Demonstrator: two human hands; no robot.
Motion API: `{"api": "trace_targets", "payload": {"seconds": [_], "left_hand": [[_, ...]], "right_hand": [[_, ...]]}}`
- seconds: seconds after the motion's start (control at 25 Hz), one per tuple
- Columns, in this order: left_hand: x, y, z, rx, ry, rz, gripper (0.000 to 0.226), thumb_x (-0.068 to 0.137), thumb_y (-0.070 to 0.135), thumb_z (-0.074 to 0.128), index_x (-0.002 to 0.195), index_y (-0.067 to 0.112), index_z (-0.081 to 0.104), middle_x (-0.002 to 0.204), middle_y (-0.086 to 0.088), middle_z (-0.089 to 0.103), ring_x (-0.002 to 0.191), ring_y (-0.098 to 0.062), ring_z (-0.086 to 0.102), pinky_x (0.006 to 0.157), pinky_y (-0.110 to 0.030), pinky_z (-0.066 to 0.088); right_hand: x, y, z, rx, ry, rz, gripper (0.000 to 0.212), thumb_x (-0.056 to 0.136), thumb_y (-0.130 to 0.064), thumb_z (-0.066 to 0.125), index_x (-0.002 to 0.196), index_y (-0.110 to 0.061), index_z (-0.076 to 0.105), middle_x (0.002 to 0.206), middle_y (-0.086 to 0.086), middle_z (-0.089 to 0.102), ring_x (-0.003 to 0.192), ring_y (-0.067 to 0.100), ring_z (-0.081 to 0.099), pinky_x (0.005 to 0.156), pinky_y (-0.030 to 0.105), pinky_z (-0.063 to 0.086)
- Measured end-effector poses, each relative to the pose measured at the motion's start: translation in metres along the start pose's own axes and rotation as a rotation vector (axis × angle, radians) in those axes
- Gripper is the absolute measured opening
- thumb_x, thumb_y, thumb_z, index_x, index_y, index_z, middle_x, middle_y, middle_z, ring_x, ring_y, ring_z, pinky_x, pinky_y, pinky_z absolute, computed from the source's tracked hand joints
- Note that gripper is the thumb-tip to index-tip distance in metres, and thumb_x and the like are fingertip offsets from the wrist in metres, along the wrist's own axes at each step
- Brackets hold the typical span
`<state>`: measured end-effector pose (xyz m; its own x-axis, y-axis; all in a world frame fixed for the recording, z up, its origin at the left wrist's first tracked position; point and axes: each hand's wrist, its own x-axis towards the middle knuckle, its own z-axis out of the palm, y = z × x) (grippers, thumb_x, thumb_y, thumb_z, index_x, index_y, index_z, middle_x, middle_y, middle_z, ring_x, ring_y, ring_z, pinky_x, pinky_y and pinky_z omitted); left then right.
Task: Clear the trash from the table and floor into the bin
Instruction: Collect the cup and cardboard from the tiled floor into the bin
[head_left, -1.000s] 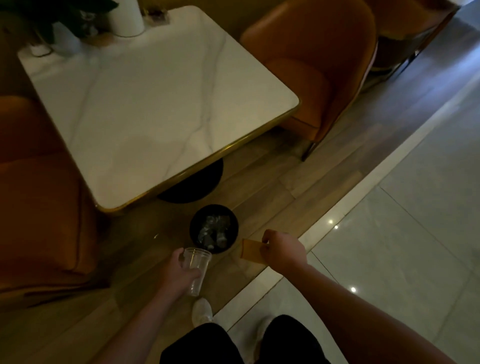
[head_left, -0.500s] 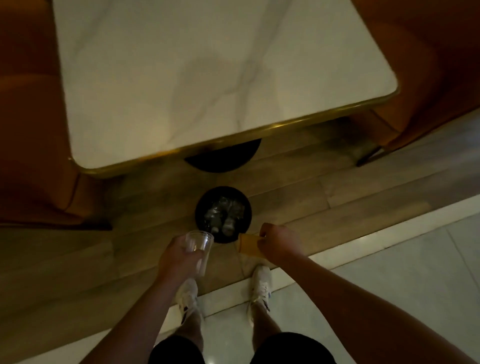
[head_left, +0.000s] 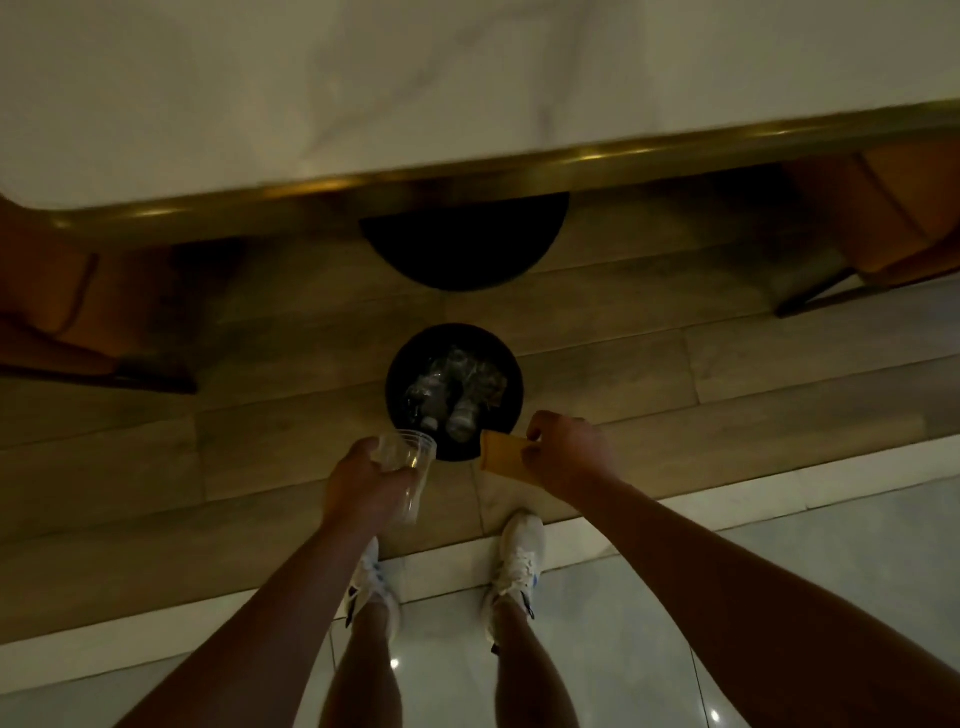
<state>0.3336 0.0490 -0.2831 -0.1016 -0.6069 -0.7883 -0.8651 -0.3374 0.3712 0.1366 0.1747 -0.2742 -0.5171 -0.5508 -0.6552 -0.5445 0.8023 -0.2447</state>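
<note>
A round black bin (head_left: 400, 364) stands on the wooden floor in front of my feet, with clear plastic bottles (head_left: 441, 395) lying inside it. My left hand (head_left: 363, 483) grips a clear plastic cup (head_left: 410, 467) just at the bin's near left rim. My right hand (head_left: 566, 457) pinches a flat brown paper sleeve (head_left: 501, 454) whose far end overlaps the bin's near right rim. Both hands hover above the bin's near edge.
The white marble table (head_left: 415, 93) with a gold edge fills the top of the view, and its dark round base (head_left: 462, 244) sits behind the bin. Orange chairs stand at left (head_left: 57, 301) and right (head_left: 883, 223). Pale tiles (head_left: 623, 623) lie underfoot.
My view has tilted down and closer to the bin. Both hands have edged forward, so the cup and the sleeve now reach the bin's near rim.
</note>
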Motion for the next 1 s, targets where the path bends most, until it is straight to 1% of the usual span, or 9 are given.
{"api": "trace_targets", "payload": {"seconds": [0.12, 0.24, 0.36, 0.56, 0.68, 0.8, 0.88, 0.96, 1.0], "left_hand": [[0.024, 0.005, 0.013, 0.040, 0.042, 0.014, 0.067, 0.071, 0.042, 0.075, 0.129, 0.019, 0.052, 0.118, -0.009, 0.065, 0.102, -0.029, 0.064, 0.075, -0.029, 0.047], [0.052, 0.017, 0.022, 0.113, 0.090, 0.044, 0.063, 0.070, 0.045, 0.074, 0.123, 0.018, 0.054, 0.113, -0.010, 0.067, 0.097, -0.031, 0.065, 0.068, -0.029, 0.044], [0.074, 0.021, 0.033, 0.216, 0.092, 0.106, 0.055, 0.073, 0.044, 0.072, 0.118, 0.017, 0.058, 0.110, -0.010, 0.069, 0.095, -0.031, 0.066, 0.068, -0.029, 0.044], [0.100, 0.022, 0.045, 0.282, 0.100, 0.113, 0.054, 0.077, 0.044, 0.068, 0.121, 0.015, 0.059, 0.114, -0.012, 0.068, 0.099, -0.031, 0.065, 0.070, -0.031, 0.045], [0.110, 0.019, 0.049, 0.302, 0.089, 0.117, 0.051, 0.079, 0.047, 0.065, 0.119, 0.016, 0.061, 0.113, -0.011, 0.069, 0.099, -0.031, 0.066, 0.070, -0.031, 0.046], [0.114, 0.015, 0.054, 0.274, 0.084, 0.124, 0.053, 0.080, 0.049, 0.064, 0.122, 0.017, 0.060, 0.117, -0.011, 0.068, 0.102, -0.031, 0.064, 0.075, -0.033, 0.048], [0.118, 0.012, 0.057, 0.223, 0.059, 0.141, 0.054, 0.083, 0.046, 0.062, 0.127, 0.016, 0.057, 0.122, -0.012, 0.065, 0.107, -0.031, 0.062, 0.081, -0.034, 0.048], [0.119, 0.010, 0.058, 0.195, 0.047, 0.147, 0.052, 0.085, 0.041, 0.061, 0.130, 0.015, 0.054, 0.124, -0.013, 0.064, 0.109, -0.032, 0.061, 0.086, -0.037, 0.050], [0.119, 0.007, 0.058, 0.193, 0.050, 0.152, 0.051, 0.085, 0.040, 0.060, 0.129, 0.016, 0.055, 0.122, -0.012, 0.065, 0.107, -0.031, 0.062, 0.086, -0.037, 0.051]], "right_hand": [[0.026, -0.007, 0.010, -0.026, 0.019, -0.008, 0.018, 0.083, -0.023, 0.054, 0.099, -0.024, 0.061, 0.070, -0.005, 0.054, 0.058, 0.010, 0.053, 0.048, 0.021, 0.037], [0.054, -0.015, 0.017, -0.051, 0.016, -0.017, 0.015, 0.083, -0.021, 0.054, 0.096, -0.019, 0.062, 0.077, 0.001, 0.060, 0.061, 0.015, 0.055, 0.052, 0.023, 0.040], [0.078, -0.021, 0.026, -0.078, 0.011, -0.025, 0.016, 0.086, -0.024, 0.052, 0.094, -0.015, 0.063, 0.076, 0.002, 0.057, 0.068, 0.021, 0.057, 0.059, 0.028, 0.044], [0.098, -0.030, 0.043, -0.061, 0.015, -0.062, 0.019, 0.086, -0.030, 0.054, 0.092, -0.015, 0.063, 0.074, 0.002, 0.056, 0.075, 0.026, 0.063, 0.061, 0.029, 0.043], [0.108, -0.033, 0.054, -0.070, 0.024, -0.062, 0.016, 0.085, -0.026, 0.055, 0.092, -0.014, 0.063, 0.067, -0.001, 0.051, 0.069, 0.023, 0.058, 0.059, 0.027, 0.041], [0.112, -0.035, 0.062, -0.046, 0.036, -0.046, 0.016, 0.086, -0.029, 0.055, 0.086, -0.015, 0.064, 0.060, -0.004, 0.045, 0.063, 0.019, 0.054, 0.051, 0.021, 0.034], [0.113, -0.036, 0.066, -0.044, 0.053, -0.087, 0.014, 0.088, -0.031, 0.057, 0.085, -0.019, 0.064, 0.067, -0.003, 0.055, 0.070, 0.023, 0.062, 0.051, 0.019, 0.034], [0.111, -0.035, 0.068, -0.003, 0.079, -0.124, 0.014, 0.089, -0.028, 0.058, 0.097, -0.019, 0.065, 0.085, 0.002, 0.064, 0.081, 0.023, 0.064, 0.060, 0.024, 0.040], [0.109, -0.033, 0.069, 0.026, 0.091, -0.144, 0.015, 0.089, -0.026, 0.058, 0.101, -0.019, 0.065, 0.087, 0.002, 0.064, 0.082, 0.022, 0.064, 0.062, 0.027, 0.042]]}}
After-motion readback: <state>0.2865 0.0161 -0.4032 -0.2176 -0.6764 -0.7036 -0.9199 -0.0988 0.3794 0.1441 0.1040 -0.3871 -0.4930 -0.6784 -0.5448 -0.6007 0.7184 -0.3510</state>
